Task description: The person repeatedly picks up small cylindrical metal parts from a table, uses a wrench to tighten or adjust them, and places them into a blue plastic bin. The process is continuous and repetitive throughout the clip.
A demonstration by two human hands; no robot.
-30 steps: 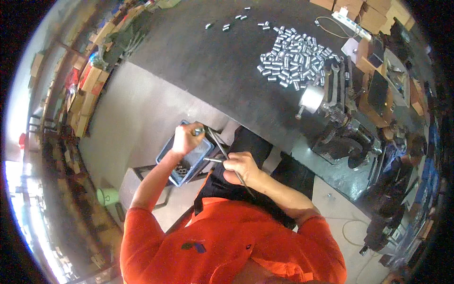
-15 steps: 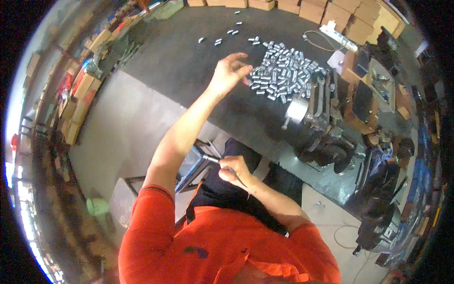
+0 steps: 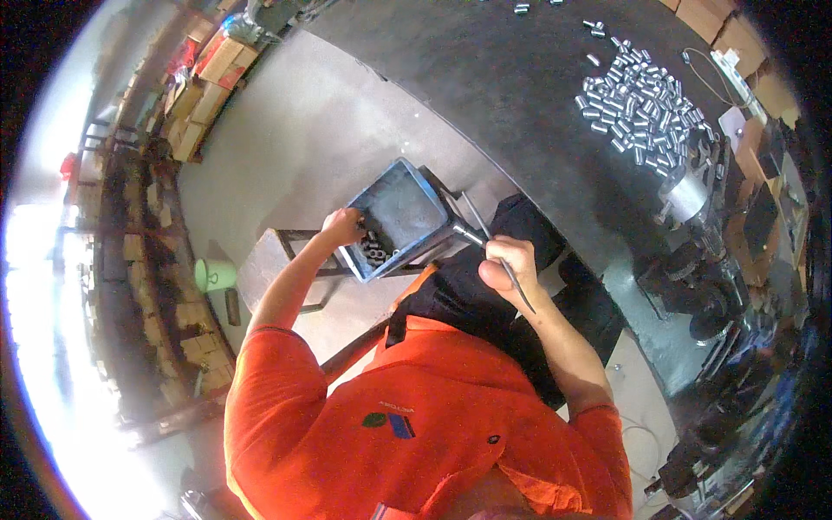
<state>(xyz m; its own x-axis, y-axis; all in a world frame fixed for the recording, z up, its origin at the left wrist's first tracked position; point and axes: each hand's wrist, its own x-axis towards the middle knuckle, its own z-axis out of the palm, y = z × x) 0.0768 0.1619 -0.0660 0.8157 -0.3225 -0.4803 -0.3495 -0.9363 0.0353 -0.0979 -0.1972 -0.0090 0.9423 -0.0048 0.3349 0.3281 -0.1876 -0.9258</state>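
Note:
My left hand (image 3: 344,227) is at the near-left rim of a blue plastic bin (image 3: 401,264). Its fingers are curled together over small metal cylinders (image 3: 374,251) in the bin's near corner; the fingertips are partly hidden, so what they pinch cannot be made out. My right hand (image 3: 510,260) is closed around a metal hand tool (image 3: 471,234), just right of the bin. A long thin bar of this tool sticks out on both sides of the fist, and a shiny stem points toward the bin.
A pile of shiny metal cylinders (image 3: 641,108) lies on the dark workbench (image 3: 485,95) at the upper right. Beside it sit a metal vise-like fixture (image 3: 689,198) and a white power strip (image 3: 737,82). Boxes (image 3: 204,108) line the left shelving; a green bucket (image 3: 214,275) stands on the floor.
My left hand has moved from beside the cylinder pile down to the bin. The view has shifted left, bringing the bin fully into sight. The right hand still grips the tool.

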